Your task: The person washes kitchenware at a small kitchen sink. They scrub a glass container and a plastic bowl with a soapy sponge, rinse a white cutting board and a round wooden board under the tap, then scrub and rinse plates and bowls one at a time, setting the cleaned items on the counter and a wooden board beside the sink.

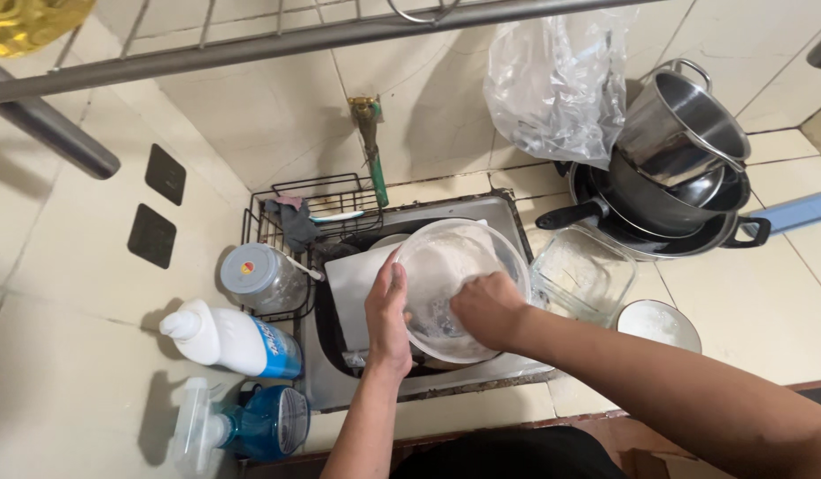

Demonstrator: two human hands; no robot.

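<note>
While both arms come in from the 6 o'clock edge, the left hand (pixel 388 310) is clamped on the near-left rim of a clear round bowl (pixel 455 266), thumb along the edge, so it's gripping the bowl. The right hand (pixel 489 306) is curled into a fist inside the bowl, pressed against the soapy bottom; can't tell if there's a sponge or anything in it, it's just closed up tight. That bowl sits tilted over the sink (pixel 517 368), pretty much dead centre, on top of a white cutting board (pixel 353 284) and some dark pan underneath.

Over at 8 o'clock on the tiled counter there's a white squeeze bottle (pixel 228 337) lying on its side, and a blue spray bottle (pixel 251 426) just nearer than it. At 3 o'clock of the bowl, a small white dish (pixel 659 324) and a clear square glass container (pixel 584 275) sit side by side. At 10 o'clock there's a lidded jar (pixel 260 275) by a wire rack (pixel 313 208). Further back at 2 o'clock, stacked black pans (pixel 677 213) with a steel pot (pixel 681 120) tipped on top, plus a crumpled plastic bag (pixel 557 80) hanging. The tap (pixel 371 146) is at 12 on the wall
</note>
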